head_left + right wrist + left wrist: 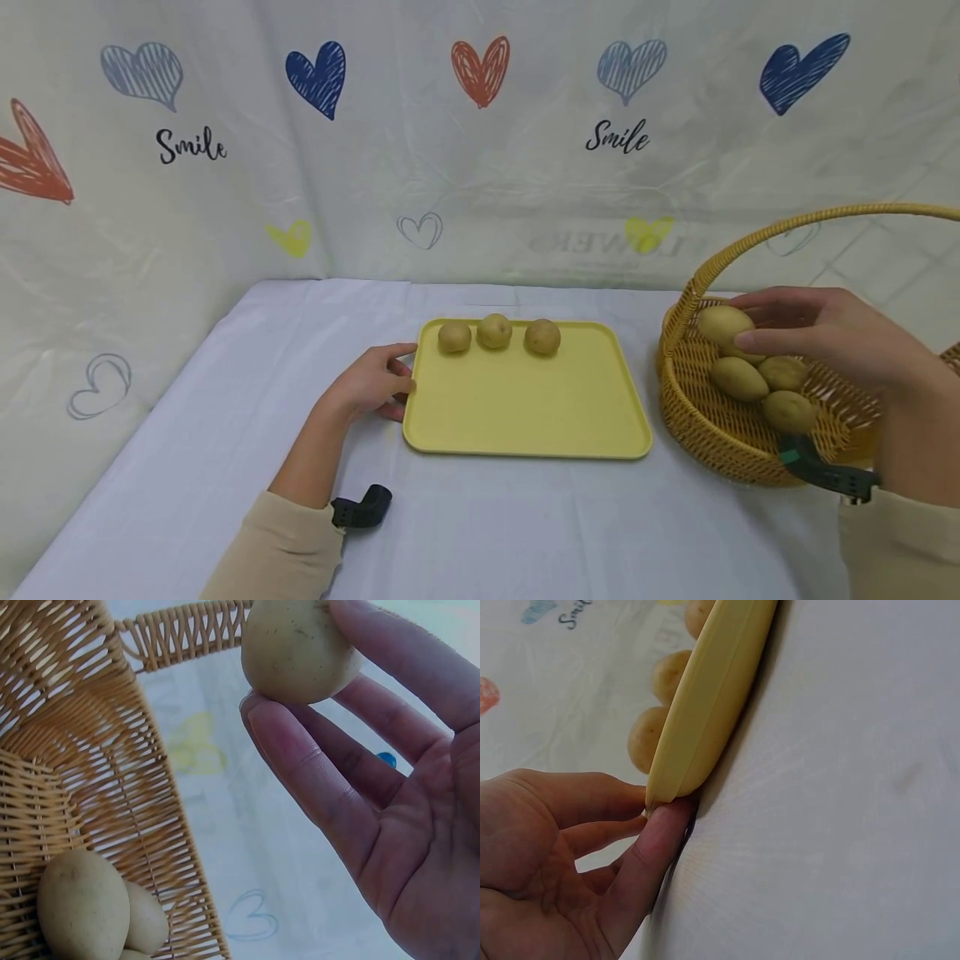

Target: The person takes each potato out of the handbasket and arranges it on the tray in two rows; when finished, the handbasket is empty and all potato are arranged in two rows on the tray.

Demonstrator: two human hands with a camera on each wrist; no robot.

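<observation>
My right hand pinches a potato between thumb and fingertips, raised over the left part of the wicker basket. Several more potatoes lie in the basket beneath it. At the left side of the yellow tray, my left hand holds the rim with its fingertips; the left wrist view has thumb and finger right at the tray's edge. Three potatoes stand in a row along the tray's far edge: one on the left, one in the middle and one on the right.
A tall arched handle rises over the basket, which stands just right of the tray. White cloth covers the table. Behind it hangs a white curtain printed with hearts and words. Each wrist wears a black strap.
</observation>
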